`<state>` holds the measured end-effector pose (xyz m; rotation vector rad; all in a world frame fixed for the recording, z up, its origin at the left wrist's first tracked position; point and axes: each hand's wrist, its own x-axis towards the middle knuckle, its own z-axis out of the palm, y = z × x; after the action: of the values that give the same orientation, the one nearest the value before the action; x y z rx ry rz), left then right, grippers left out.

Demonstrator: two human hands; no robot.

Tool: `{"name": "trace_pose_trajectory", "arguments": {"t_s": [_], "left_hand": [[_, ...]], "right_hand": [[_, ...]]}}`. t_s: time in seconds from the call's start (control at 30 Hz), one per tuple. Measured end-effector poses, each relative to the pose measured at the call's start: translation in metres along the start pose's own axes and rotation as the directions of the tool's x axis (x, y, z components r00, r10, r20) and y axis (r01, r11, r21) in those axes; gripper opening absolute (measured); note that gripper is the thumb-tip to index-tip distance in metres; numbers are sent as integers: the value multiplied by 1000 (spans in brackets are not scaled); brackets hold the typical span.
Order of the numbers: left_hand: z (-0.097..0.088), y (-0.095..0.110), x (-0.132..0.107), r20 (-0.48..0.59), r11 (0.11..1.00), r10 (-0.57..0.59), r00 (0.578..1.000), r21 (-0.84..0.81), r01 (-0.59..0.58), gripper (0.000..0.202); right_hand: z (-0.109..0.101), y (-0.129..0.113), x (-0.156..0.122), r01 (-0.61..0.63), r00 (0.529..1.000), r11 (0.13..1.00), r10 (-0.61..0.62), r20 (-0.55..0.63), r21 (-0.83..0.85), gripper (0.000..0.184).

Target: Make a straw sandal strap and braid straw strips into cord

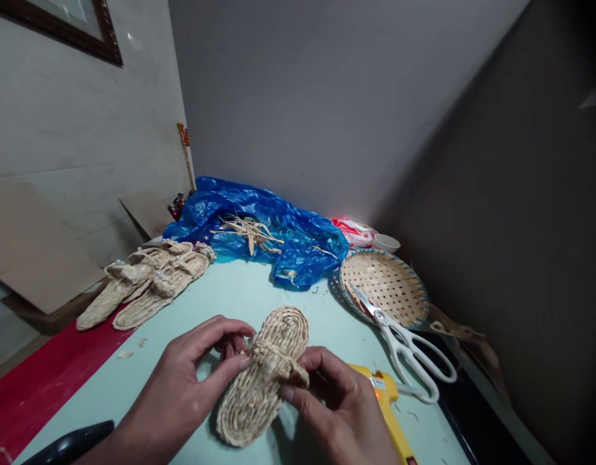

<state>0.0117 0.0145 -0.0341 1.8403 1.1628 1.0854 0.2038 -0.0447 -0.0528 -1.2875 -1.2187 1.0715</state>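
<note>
A small woven straw sandal lies tilted over the table in front of me, its sole made of coiled plaited strands. Across its middle runs a braided strap. My left hand is closed in a pinch at the sandal's left edge, by that end of the strap. On the other side, thumb and fingers of my right hand close on the right edge and the strap's loose-looking end. A yellow glue gun lies beside my right hand, partly hidden by it.
White-handled scissors rest against a woven bamboo basket at the right. Two finished-looking straw sandals lie at the left. Behind, a blue plastic bag holds dry straw strips. A dark object sits by my left forearm.
</note>
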Motion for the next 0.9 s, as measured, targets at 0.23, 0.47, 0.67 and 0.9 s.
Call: {"name": "trace_pose_trajectory", "arguments": {"t_s": [0.23, 0.47, 0.67, 0.9], "left_hand": [[0, -2, -8, -66, 966, 113, 991, 240, -94, 9], [-1, 2, -15, -63, 930, 268, 961, 276, -242, 9], [-9, -5, -14, -86, 953, 149, 985, 278, -120, 7], [-17, 0, -10, 78, 940, 138, 987, 304, -156, 9]], "right_hand": [[-5, -5, -1, 16, 996, 987, -1, 92, -161, 7], [2, -7, -4, 106, 993, 974, -93, 73, -199, 5], [5, -12, -5, 31, 999, 990, -32, -3, -140, 6], [4, -10, -6, 14, 998, 990, -23, -63, -137, 3]]}}
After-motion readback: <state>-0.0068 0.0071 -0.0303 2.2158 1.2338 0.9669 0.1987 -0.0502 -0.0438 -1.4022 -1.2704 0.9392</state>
